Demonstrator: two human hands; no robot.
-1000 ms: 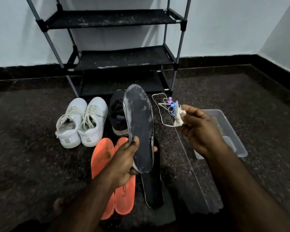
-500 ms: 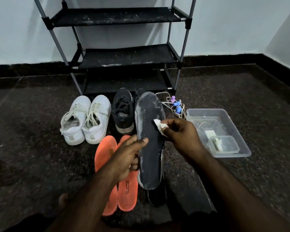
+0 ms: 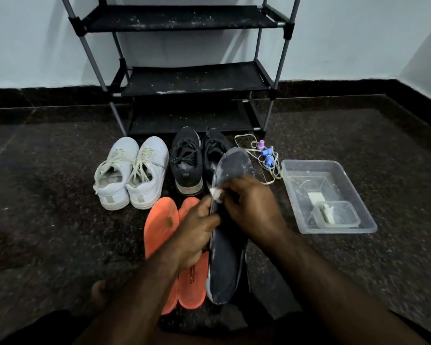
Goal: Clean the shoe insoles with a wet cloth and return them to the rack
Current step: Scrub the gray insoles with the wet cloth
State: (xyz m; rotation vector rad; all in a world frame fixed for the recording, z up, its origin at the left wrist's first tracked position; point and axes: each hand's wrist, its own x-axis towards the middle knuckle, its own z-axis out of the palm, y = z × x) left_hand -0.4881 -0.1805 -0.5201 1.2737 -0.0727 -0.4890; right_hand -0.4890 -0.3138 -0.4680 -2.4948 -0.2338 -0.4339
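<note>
1. Two hands on dark insole (image 3: 228,255), held above floor (image 3: 47,207) before rack (image 3: 184,78).
2. Left hand (image 3: 197,235) fingers curled round its edge.
3. Right hand (image 3: 251,207) pinches wet cloth (image 3: 216,193) against it.
4. Advice: firm strokes toward whitish toe; brace insole steady.

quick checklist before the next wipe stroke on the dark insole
1. Left hand grips the dark grey foam insole at its edge: ok.
2. Right hand pinches the small white cloth against the insole: ok.
3. Cloth wet enough: cannot tell.
4. White residue near the insole's toe end: not ok.
5. Clear plastic water tub beside the right hand: ok.
6. Black rack shelves free for the return: ok.
</note>
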